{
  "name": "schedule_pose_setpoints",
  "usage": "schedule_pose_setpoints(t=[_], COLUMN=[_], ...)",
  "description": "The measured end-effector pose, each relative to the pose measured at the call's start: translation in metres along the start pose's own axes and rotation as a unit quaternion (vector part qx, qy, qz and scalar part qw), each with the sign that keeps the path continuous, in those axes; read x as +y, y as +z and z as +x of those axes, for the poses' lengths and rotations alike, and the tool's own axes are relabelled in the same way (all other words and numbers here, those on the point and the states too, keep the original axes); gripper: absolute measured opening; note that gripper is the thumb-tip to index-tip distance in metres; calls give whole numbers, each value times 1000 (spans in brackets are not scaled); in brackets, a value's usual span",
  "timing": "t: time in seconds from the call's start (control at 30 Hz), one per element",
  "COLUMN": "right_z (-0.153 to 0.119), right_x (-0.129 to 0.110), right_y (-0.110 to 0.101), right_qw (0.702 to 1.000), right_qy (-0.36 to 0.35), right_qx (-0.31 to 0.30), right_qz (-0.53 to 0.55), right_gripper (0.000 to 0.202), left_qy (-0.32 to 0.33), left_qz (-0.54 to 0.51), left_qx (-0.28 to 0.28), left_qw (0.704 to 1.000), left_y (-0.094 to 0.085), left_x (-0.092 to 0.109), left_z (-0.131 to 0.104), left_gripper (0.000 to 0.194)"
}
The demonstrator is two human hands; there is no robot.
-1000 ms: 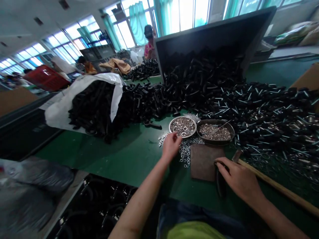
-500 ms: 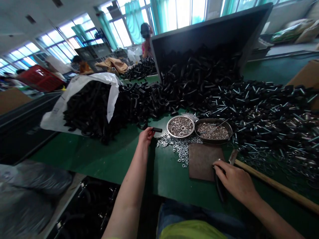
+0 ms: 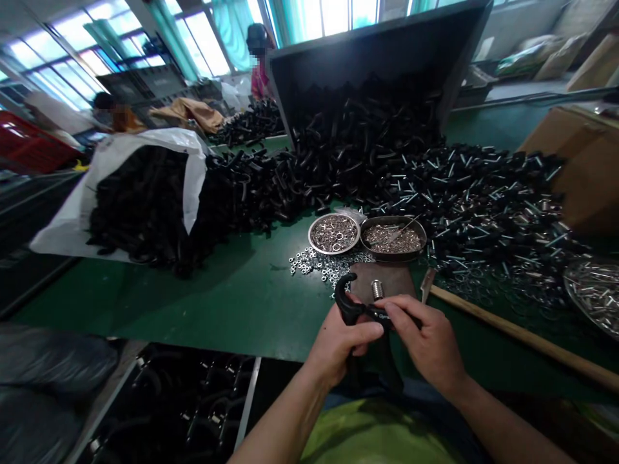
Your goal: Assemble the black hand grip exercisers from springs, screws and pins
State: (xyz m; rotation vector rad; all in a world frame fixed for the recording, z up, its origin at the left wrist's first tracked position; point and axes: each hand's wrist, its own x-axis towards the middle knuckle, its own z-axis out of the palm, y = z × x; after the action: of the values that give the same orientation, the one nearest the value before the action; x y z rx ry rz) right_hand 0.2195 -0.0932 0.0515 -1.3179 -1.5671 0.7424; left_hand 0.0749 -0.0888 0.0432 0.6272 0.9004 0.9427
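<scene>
Both hands meet in front of me at the table's near edge. My left hand point(image 3: 341, 338) is closed around a black curved part point(image 3: 344, 299) with a hooked top. My right hand point(image 3: 428, 338) pinches a black piece with small white lettering point(image 3: 382, 315), which touches the part in my left hand. A shiny threaded metal piece point(image 3: 377, 289) stands up just beyond the fingers, over the brown square pad point(image 3: 403, 277). Past the pad are a round dish point(image 3: 316, 241) and an oval tin point(image 3: 420, 248) of small metal parts. Loose nuts point(image 3: 302, 261) lie beside them.
A hammer point(image 3: 512, 327) lies to the right. Black parts point(image 3: 333, 161) are heaped across the back, spilling from a tilted grey bin point(image 3: 382, 58). A white sack point(image 3: 62, 232) is at the left, a cardboard box point(image 3: 585, 167) at the right. A person point(image 3: 261, 80) is in the background.
My left hand has come back from the nuts to meet my right hand, which has moved left. The view has shifted to the right.
</scene>
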Motion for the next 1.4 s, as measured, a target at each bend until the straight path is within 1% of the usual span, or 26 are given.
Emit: schedule_pose_setpoints(t=[0.07, 0.13, 0.2, 0.23, 0.3, 0.37, 0.43, 0.47, 0.5, 0.53, 0.57, 0.6, 0.63, 0.67, 0.7, 0.73, 0.77, 0.8, 0.83, 0.9, 0.93, 0.97, 1.07, 1.2, 1.3, 1.4], right_z=[-2, -3, -2, -1, 2, 5, 7, 7, 7, 7, 7, 8, 9, 11, 13, 16, 18, 19, 20, 20, 19, 18, 17, 20, 23, 28], right_x=[2, 5, 6, 7, 8, 11, 17, 21, 26, 30, 35, 38, 40, 41, 41, 39, 37, 34, 31, 25, 23, 21, 19, 17, 18, 25], right_y=[0, -1, -3, -4, -8, -13, -17, -18, -18, -17, -16, -14, -12, -11, -9, -8, -6, -4, -2, 1, 2, 3, -1, -6, -6, -7], right_qw=[999, 997, 996, 995, 992, 985, 978, 977, 982, 990, 997, 996, 985, 966, 946, 930, 922, 925, 937, 963, 968, 968, 953, 937, 925, 914], right_qy=[-36, -65, -83, -89, -103, -139, -181, -184, -163, -115, -46, 30, 98, 145, 171, 182, 183, 178, 168, 134, 113, 96, 70, 71, 63, 42], right_qx=[-1, -3, -13, -22, -54, -83, -76, -60, -44, -39, -52, -88, -141, -201, -259, -305, -328, -326, -302, -234, -213, -207, -248, -280, -296, -311], right_qz=[-22, -36, -43, -45, -45, -53, -76, -86, -86, -72, -43, -4, 36, 69, 92, 100, 94, 78, 51, -26, -67, -103, -160, -197, -230, -256], right_gripper=[18, 16, 16, 17, 19, 21, 21, 20, 21, 23, 27, 34, 40, 43, 45, 46, 44, 40, 37, 29, 26, 24, 25, 27, 26, 27], left_qy=[2, 20, 39, 37, 6, -36, -53, -49, -30, 4, 47, 90, 125, 145, 148, 141, 134, 132, 136, 150, 156, 160, 171, 183, 171, 152], left_qz=[37, 73, 100, 109, 115, 96, 69, 71, 87, 119, 163, 213, 262, 306, 345, 375, 394, 400, 395, 365, 352, 347, 370, 393, 395, 377], left_qx=[-1, -13, -20, -19, -8, 3, 6, 10, 19, 34, 53, 70, 79, 78, 65, 49, 35, 29, 31, 51, 59, 62, 42, -2, -32, -47], left_qw=[999, 997, 994, 993, 993, 995, 996, 996, 996, 992, 984, 970, 954, 938, 925, 915, 909, 906, 908, 917, 921, 922, 912, 901, 902, 913], left_y=[7, 13, 15, 15, 13, 10, 7, 6, 5, 4, 3, 2, 0, -1, -3, -4, -5, -6, -6, -6, -7, -7, -11, -15, -14, -11], left_x=[5, 8, 8, 7, 3, -1, -4, -5, -5, -5, -4, -3, -2, -2, -1, -1, -2, -4, -7, -13, -15, -18, -23, -23, -23, -28], left_z=[-2, -4, -5, -5, -4, -3, 0, 1, 2, 4, 4, 5, 6, 6, 6, 7, 7, 7, 7, 6, 6, 6, 5, 9, 14, 21], left_gripper=[51, 47, 44, 44, 47, 53, 60, 65, 71, 79, 87, 93, 97, 99, 97, 94, 91, 88, 85, 82, 81, 80, 79, 77, 75, 76])
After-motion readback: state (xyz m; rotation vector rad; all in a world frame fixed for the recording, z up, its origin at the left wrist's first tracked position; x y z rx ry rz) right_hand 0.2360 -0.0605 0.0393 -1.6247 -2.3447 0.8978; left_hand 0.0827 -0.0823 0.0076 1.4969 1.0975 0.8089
